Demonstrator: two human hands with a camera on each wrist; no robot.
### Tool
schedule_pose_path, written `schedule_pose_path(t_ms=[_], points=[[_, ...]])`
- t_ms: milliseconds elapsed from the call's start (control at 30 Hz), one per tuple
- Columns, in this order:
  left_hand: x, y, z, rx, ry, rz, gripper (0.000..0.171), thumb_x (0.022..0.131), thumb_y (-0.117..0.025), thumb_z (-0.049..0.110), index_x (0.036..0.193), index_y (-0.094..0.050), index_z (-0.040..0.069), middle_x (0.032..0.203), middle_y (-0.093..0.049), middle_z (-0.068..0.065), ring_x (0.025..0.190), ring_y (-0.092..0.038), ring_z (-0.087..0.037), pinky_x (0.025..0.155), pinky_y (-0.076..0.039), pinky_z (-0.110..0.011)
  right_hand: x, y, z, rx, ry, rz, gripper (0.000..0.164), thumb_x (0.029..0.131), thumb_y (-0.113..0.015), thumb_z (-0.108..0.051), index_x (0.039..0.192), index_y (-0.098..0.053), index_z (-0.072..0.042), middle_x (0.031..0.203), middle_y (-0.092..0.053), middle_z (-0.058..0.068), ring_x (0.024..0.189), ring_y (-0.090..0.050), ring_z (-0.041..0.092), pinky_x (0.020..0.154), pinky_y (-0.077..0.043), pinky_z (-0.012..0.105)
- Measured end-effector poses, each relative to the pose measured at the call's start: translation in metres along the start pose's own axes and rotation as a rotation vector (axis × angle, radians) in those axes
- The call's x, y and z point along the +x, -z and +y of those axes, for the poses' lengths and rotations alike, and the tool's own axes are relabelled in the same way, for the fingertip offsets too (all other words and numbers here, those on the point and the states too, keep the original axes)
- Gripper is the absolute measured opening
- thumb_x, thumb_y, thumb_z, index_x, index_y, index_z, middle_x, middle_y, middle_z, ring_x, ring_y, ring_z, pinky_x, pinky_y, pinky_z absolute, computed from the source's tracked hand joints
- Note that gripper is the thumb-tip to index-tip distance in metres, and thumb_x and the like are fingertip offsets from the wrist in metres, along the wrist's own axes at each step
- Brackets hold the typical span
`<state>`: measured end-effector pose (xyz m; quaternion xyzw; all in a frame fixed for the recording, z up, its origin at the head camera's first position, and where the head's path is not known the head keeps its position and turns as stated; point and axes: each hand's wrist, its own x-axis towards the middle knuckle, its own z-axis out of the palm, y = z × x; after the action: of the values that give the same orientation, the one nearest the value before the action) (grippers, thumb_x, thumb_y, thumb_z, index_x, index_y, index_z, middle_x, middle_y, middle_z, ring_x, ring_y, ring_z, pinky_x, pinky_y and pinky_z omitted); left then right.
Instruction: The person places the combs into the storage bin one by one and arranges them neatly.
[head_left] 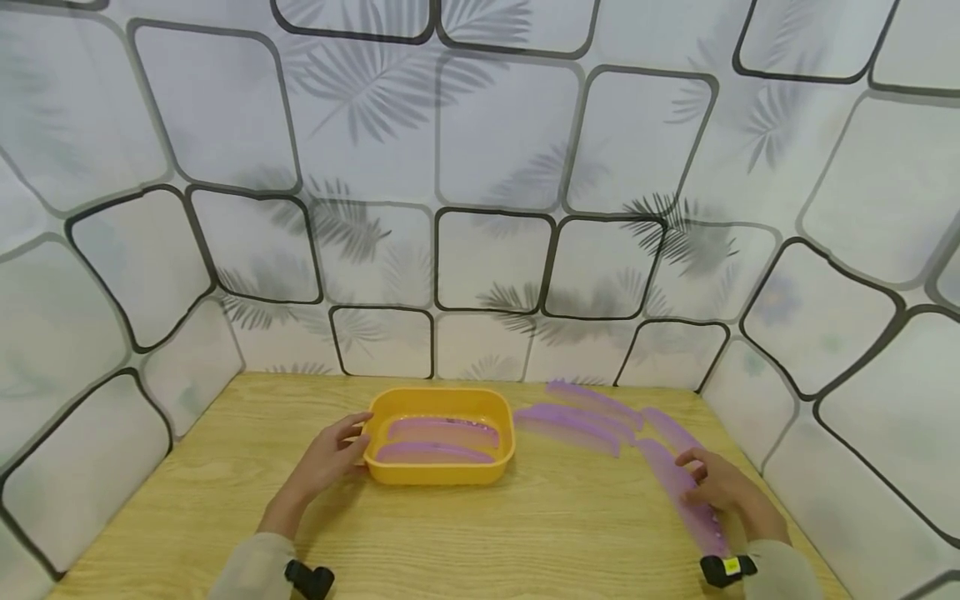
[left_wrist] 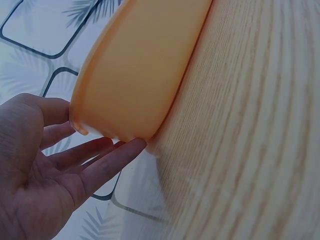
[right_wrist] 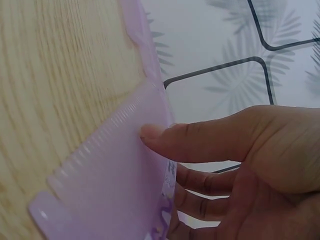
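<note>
A yellow plastic basin (head_left: 438, 475) stands on the table with two purple combs (head_left: 435, 454) lying in it. At the basin's left end, my left hand (head_left: 330, 458) touches it; the left wrist view shows fairly straight fingers against the end wall and rim. Over on the right, my right hand (head_left: 723, 483) pinches a long purple comb (head_left: 667, 467) by its spine. In the right wrist view the thumb lies on the comb's translucent face (right_wrist: 120, 165), while the other fingers are partly hidden behind the decorated spine.
Several more purple combs (head_left: 577, 425) lie overlapping between the basin and my right hand, one of them (head_left: 671, 429) just beyond it. The wood-grain table (head_left: 480, 542) is bounded by patterned walls (head_left: 487, 250) at the back and both sides.
</note>
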<state>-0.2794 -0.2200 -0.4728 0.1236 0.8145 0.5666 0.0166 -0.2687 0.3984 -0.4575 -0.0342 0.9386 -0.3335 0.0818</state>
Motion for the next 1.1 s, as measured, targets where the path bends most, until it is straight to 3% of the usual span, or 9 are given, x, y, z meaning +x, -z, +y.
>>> schedule_pose_path(t_ms=[267,500,700,1100], points=[[-0.004,-0.001,-0.002,-0.023,-0.004,-0.020,0.054,0.108,-0.053,0.011,0.154,-0.035,-0.010,0.148,-0.042,-0.045,0.125,-0.060,-0.054,0.082,-0.066,-0.043,-0.001,0.006,0.004,-0.019,0.144,0.029,0.048,0.077,-0.077,0.004,0.121,-0.058,0.009,0.097,-0.063,0.020,0.081,-0.060,0.022,0.061,-0.054,0.028],[0.000,-0.001,-0.002,-0.012,-0.012,-0.002,0.052,0.109,-0.052,0.012,0.154,-0.037,-0.009,0.148,-0.043,-0.044,0.125,-0.060,-0.053,0.082,-0.066,-0.042,-0.005,0.017,0.004,-0.073,0.262,0.062,0.044,0.079,-0.077,0.004,0.119,-0.062,0.012,0.098,-0.069,0.019,0.073,-0.059,0.005,0.058,-0.053,0.023],[-0.001,0.000,-0.002,-0.022,-0.023,-0.013,0.053,0.108,-0.053,0.012,0.154,-0.036,-0.010,0.147,-0.042,-0.045,0.124,-0.060,-0.054,0.081,-0.066,-0.042,-0.011,0.024,-0.002,-0.039,0.274,0.054,0.044,0.082,-0.074,0.005,0.123,-0.060,0.014,0.100,-0.065,0.020,0.067,-0.058,0.004,0.056,-0.052,0.023],[-0.001,0.000,-0.002,-0.027,-0.018,-0.022,0.053,0.108,-0.053,0.012,0.154,-0.036,-0.010,0.148,-0.042,-0.045,0.124,-0.060,-0.054,0.082,-0.066,-0.042,0.011,0.026,-0.053,-0.015,0.360,-0.004,0.042,0.090,-0.072,0.003,0.130,-0.060,0.009,0.108,-0.063,0.025,0.071,-0.060,0.006,0.058,-0.053,0.023]])
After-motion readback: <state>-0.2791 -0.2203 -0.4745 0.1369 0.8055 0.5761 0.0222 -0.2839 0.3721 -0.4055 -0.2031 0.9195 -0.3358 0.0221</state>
